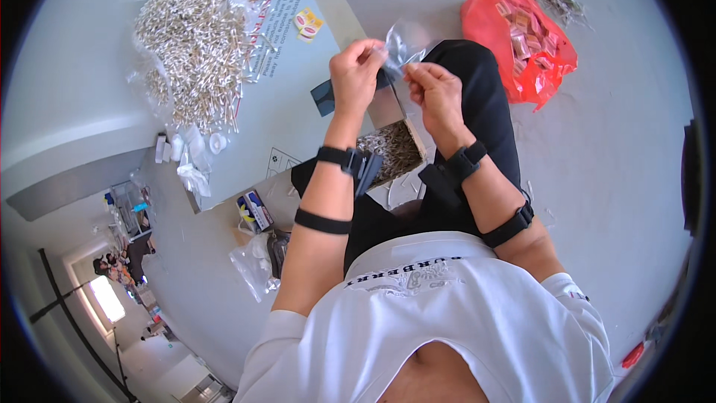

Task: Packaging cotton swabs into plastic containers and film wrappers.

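The left hand [354,78] and right hand [440,101] pinch a clear plastic bag [406,41] between fingertips, at upper centre of the frame. The step in hand looks like working the bag's edge; the next move seems to call for a light, separating grip on thin film. Just below lies an open box [394,151] of thin sticks. At upper left, the table [253,130] carries a heap of cotton swabs [190,48], printed red and dark lettering, and yellow printed cards [307,24]. The white shirt [462,321] bears dark lettering.
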